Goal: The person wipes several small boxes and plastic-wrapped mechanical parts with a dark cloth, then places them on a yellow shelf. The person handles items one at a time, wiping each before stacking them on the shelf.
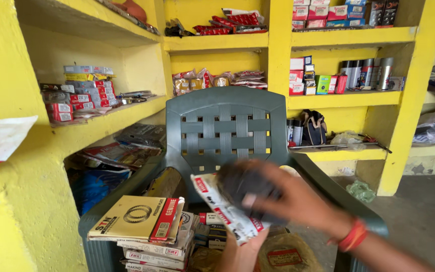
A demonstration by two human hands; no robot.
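Yellow shelves (346, 36) hold red and white boxes, 4 silver cans (366, 73) and crinkled packets. 1 grey-green plastic chair (226, 128) carries a stack of flat boxes (144, 229), the top 1 tan with a red band. 2 hands: the left hand (240, 252) grips a white, red-printed packet (225, 209); the right hand (290, 199) clasps a blurred dark round part (245, 184) at its mouth

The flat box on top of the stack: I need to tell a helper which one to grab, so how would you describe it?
Find the grey-green plastic chair among the yellow shelves. On its left armrest sits a stack of boxes. The flat box lies on top: tan, with a dark ring drawn on it and a red strip along its right edge.
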